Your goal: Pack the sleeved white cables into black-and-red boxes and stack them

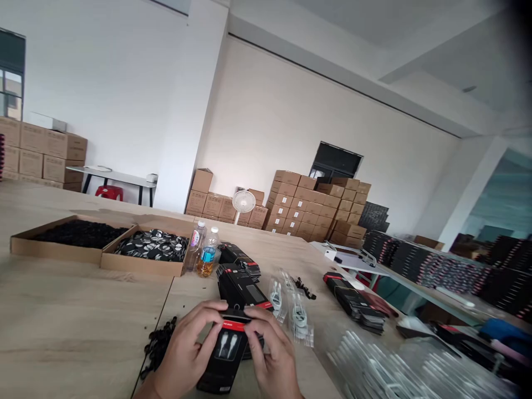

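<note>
Both of my hands hold a black cable box (222,368) with a red stripe and a picture of two white connectors, tilted slightly above the table. My left hand (187,346) pinches its upper left edge. At the upper right edge, the fingers of my right hand (272,349) are closed on it. A small black hook tab (236,308) shows at the top of the box, between my fingertips. Just beyond lie stacked black boxes (239,285). White cables in clear bags (298,313) lie to the right, and a pile of small black pieces (160,341) is beside my left hand.
Two shallow cardboard trays (143,269) with black pieces stand at the left, next to two plastic bottles (208,255). On the right are another bundle of black boxes (353,302) and many clear-bagged items (374,366). Cartons (299,202) and a white fan (243,202) stand behind.
</note>
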Motion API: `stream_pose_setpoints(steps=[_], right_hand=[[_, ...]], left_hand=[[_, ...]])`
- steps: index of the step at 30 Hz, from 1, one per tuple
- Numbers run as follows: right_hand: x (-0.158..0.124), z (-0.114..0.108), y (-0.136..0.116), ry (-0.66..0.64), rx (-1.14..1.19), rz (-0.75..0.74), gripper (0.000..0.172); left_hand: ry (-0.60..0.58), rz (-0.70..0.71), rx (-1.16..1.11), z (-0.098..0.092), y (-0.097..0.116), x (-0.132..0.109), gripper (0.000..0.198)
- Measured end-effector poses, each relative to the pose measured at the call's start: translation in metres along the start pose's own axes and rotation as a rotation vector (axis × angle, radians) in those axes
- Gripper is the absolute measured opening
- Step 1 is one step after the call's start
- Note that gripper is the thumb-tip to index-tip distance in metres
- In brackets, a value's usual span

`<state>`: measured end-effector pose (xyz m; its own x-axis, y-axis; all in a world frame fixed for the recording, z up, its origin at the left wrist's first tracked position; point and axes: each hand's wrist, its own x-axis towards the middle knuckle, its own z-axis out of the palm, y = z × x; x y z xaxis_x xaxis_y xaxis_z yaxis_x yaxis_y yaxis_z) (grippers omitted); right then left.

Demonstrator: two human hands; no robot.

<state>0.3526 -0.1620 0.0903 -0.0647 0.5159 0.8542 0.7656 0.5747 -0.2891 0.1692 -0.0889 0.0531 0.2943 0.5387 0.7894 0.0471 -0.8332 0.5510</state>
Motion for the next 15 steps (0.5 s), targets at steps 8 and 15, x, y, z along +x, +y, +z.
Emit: stream_pose_setpoints(steps=[8, 15], right_hand=[[0.012, -0.015, -0.015, -0.163, 0.216, 0.14, 0.009], [0.035, -0.025, -0.017, -0.283, 0.248, 0.208, 0.005]], left_hand=[[-0.23, -0.104, 0.043, -0.027, 0.033, 0.013, 0.012], [-0.384, -0.089, 0.04, -0.036, 0.051, 0.039, 0.02]])
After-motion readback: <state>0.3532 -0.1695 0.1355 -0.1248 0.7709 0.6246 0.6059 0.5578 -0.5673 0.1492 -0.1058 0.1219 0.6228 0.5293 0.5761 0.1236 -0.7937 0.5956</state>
